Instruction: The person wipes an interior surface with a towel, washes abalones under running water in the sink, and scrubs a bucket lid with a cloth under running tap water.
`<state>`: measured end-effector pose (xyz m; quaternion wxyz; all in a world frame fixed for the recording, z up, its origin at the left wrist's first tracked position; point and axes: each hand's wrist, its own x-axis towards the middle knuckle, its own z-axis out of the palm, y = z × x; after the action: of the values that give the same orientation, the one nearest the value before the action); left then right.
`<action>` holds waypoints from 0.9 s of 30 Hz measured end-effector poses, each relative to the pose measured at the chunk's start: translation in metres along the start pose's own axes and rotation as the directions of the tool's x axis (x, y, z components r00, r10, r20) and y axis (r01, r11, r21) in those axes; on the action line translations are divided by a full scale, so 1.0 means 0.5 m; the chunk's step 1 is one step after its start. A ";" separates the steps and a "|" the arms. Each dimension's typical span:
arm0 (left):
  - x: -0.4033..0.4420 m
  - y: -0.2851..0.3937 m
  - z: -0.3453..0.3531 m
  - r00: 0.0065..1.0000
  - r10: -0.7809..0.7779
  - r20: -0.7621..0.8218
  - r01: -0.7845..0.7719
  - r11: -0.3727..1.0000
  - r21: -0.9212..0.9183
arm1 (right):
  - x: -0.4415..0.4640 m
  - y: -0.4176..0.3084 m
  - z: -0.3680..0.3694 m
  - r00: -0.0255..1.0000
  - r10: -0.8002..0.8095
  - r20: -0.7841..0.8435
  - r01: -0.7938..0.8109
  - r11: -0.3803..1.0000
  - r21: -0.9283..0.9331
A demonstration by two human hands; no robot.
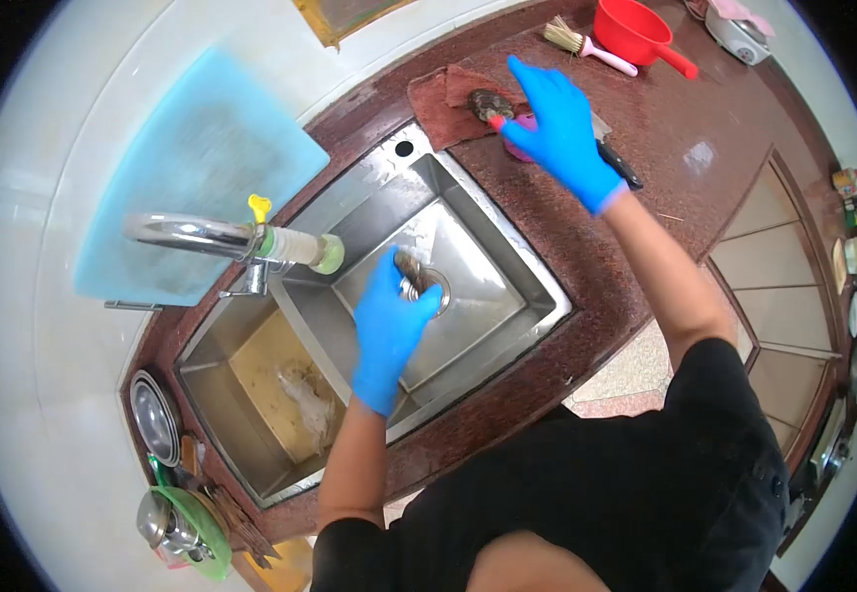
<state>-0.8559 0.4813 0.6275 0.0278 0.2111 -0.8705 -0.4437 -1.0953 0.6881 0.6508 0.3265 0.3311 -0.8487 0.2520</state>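
My left hand (389,321), in a blue glove, is over the right basin of the steel sink (557,296). Its thumb and fingers close around a small dark brown object (409,264), too small to identify, above the drain. Over the counter behind the sink, my right hand (561,133), also gloved in blue, has its fingers apart and holds nothing. Close to its fingertips, a dark, rough round thing (490,104) lies on a reddish-brown cloth (438,113). A purple item (517,138) is partly hidden under this hand, beside a black-handled knife (618,163).
A faucet (191,232) reaches over the sink, near a light blue board (211,168) against the wall. The left basin has a crumpled plastic bag (305,400). At the back are a brush (596,49) and red dipper (635,30); a green basket (206,533) stands lower left.
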 end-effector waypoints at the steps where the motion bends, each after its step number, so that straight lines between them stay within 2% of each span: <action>1: 0.032 0.015 0.016 0.991 0.116 -0.067 -0.112 0.992 0.059 | -0.032 -0.028 -0.047 0.998 0.046 0.053 -0.052 0.990 0.131; 2: 0.067 0.032 0.032 0.964 0.234 -0.126 -0.219 0.968 0.124 | -0.060 -0.060 -0.095 0.991 0.106 0.087 -0.128 0.944 0.303; 3: 0.103 0.065 0.042 0.967 0.231 -0.108 -0.218 0.969 0.119 | -0.095 -0.078 -0.132 0.991 0.082 0.103 -0.109 0.948 0.298; 4: 0.142 0.099 0.053 0.970 0.227 -0.089 -0.217 0.970 0.114 | -0.133 -0.093 -0.169 0.967 0.109 0.232 -0.191 0.910 0.368; 5: 0.191 0.119 0.072 0.973 0.222 -0.065 -0.206 0.959 0.193 | -0.176 -0.116 -0.202 0.934 0.182 0.309 -0.301 0.866 0.399; 7: 0.281 0.158 0.104 0.970 0.239 -0.044 -0.212 0.920 0.329 | -0.245 -0.153 -0.256 0.816 0.334 0.472 -0.566 0.630 0.533; 9: 0.357 0.189 0.135 0.962 0.270 -0.033 -0.236 0.889 0.392 | -0.321 -0.165 -0.290 0.728 0.363 0.581 -0.669 0.558 0.490; 11: 0.434 0.194 0.172 0.956 0.292 -0.004 -0.217 0.718 0.661 | -0.367 -0.179 -0.325 0.713 0.405 0.572 -0.685 0.578 0.444; 12: 0.469 0.196 0.187 0.954 0.299 0.007 -0.227 0.711 0.665 | -0.384 -0.183 -0.340 0.689 0.429 0.585 -0.709 0.567 0.420; 15: 0.535 0.217 0.213 0.959 0.247 0.138 -0.253 0.532 0.808 | -0.414 -0.182 -0.374 0.646 0.489 0.586 -0.750 0.549 0.369; 19: 0.590 0.213 0.226 0.956 0.271 0.114 -0.254 0.565 0.785 | -0.429 -0.159 -0.402 0.602 0.556 0.574 -0.795 0.484 0.365; 21: 0.578 0.213 0.207 0.949 0.251 0.188 -0.299 0.538 0.788 | -0.427 -0.146 -0.410 0.665 0.561 0.494 -0.744 0.560 0.365; 23: 0.555 0.214 0.188 0.943 0.255 0.213 -0.321 0.534 0.782 | -0.427 -0.135 -0.415 0.655 0.565 0.501 -0.752 0.550 0.363; 25: 0.514 0.204 0.166 0.913 0.354 0.200 -0.380 0.565 0.732 | -0.421 -0.127 -0.408 0.673 0.554 0.490 -0.739 0.534 0.411; 26: 0.488 0.195 0.154 0.917 0.352 0.189 -0.369 0.565 0.738 | -0.413 -0.126 -0.407 0.680 0.543 0.493 -0.732 0.536 0.420; 27: 0.458 0.182 0.143 0.870 0.479 0.117 -0.428 0.617 0.660 | -0.402 -0.126 -0.407 0.673 0.534 0.512 -0.738 0.527 0.421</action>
<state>-1.1123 0.4928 0.6235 0.0922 -0.0045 -0.9931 -0.0730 -0.8566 0.8579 0.6536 -0.0552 0.1136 -0.8249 0.5511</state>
